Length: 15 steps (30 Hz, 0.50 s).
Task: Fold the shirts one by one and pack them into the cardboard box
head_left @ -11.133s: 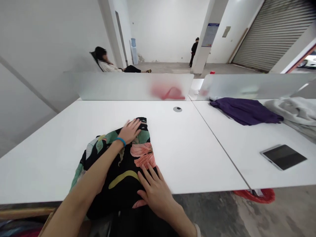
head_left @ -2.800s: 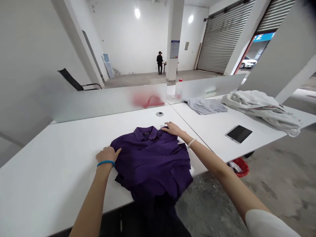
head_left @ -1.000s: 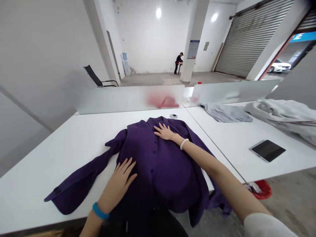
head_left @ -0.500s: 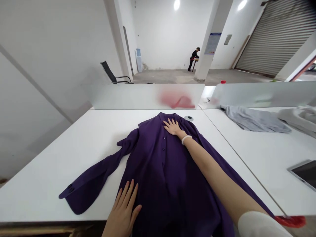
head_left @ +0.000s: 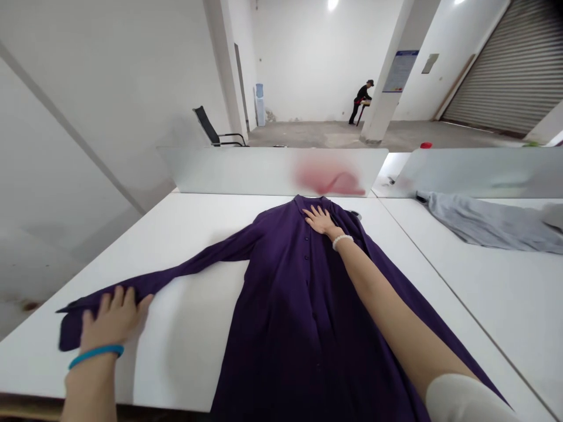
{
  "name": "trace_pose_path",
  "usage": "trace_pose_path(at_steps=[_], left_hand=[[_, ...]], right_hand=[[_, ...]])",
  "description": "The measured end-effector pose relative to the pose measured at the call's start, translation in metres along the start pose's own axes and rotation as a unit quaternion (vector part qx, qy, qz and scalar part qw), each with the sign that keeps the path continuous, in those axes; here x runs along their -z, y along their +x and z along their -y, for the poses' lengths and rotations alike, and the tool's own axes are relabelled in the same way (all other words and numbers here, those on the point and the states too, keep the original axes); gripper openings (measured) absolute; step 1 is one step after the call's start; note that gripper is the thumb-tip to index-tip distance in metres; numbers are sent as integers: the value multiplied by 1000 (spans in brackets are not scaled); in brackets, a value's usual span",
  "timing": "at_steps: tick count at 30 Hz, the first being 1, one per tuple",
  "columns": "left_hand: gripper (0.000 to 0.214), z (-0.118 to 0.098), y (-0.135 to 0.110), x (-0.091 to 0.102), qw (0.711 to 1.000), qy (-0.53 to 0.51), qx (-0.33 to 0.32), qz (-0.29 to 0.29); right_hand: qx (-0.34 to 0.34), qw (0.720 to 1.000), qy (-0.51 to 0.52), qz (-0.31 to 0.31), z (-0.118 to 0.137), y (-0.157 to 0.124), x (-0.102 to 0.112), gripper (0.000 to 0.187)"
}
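Note:
A purple button-up shirt [head_left: 290, 305] lies front up on the white table [head_left: 185, 346], collar toward the frosted divider. My right hand [head_left: 320, 220], with a bead bracelet at the wrist, lies flat and open on the chest just below the collar. My left hand [head_left: 113, 319], with a blue wristband, rests open with fingers spread on the cuff end of the shirt's left sleeve [head_left: 176, 274], which stretches out across the table toward the left edge. The right sleeve is hidden under my right arm.
A frosted divider [head_left: 246, 170] runs along the table's far edge. A grey garment [head_left: 484, 225] lies on the neighbouring table to the right. Beyond stand a black chair [head_left: 211, 129], a pillar [head_left: 387, 82] and a person in black [head_left: 361, 99] far off.
My left hand has left the shirt's body and moved out left onto the sleeve cuff; the sleeve now lies straighter and farther left. My right hand stays near the collar.

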<state>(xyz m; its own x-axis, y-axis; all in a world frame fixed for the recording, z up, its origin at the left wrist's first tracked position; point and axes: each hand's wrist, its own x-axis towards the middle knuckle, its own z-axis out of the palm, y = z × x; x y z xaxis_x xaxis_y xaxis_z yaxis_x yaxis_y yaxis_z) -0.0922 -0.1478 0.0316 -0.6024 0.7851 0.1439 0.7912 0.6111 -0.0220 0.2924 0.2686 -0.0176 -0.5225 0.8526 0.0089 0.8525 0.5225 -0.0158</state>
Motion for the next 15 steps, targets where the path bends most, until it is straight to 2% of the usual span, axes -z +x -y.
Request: trace_pose_path(at_steps=[2, 6, 9, 11, 13, 15], left_hand=[[66, 1, 15, 7, 998, -9, 40, 42], [66, -1, 23, -4, 993, -62, -31, 97], [62, 9, 22, -15, 995, -61, -45, 62], [53, 18, 26, -14, 998, -22, -59, 9], [48, 26, 34, -2, 997, 17, -70, -37], [46, 32, 48, 20, 995, 20, -54, -76]], right_hand=[[0, 1000, -2, -5, 0, -1, 0, 55], [-1, 1000, -7, -11, 1, -1, 0, 54], [0, 1000, -6, -10, 0, -1, -1, 54], [0, 1000, -3, -12, -1, 0, -2, 54], [0, 1000, 1, -16, -1, 0, -3, 54], [2, 1000, 5, -18, -1, -1, -3, 54]])
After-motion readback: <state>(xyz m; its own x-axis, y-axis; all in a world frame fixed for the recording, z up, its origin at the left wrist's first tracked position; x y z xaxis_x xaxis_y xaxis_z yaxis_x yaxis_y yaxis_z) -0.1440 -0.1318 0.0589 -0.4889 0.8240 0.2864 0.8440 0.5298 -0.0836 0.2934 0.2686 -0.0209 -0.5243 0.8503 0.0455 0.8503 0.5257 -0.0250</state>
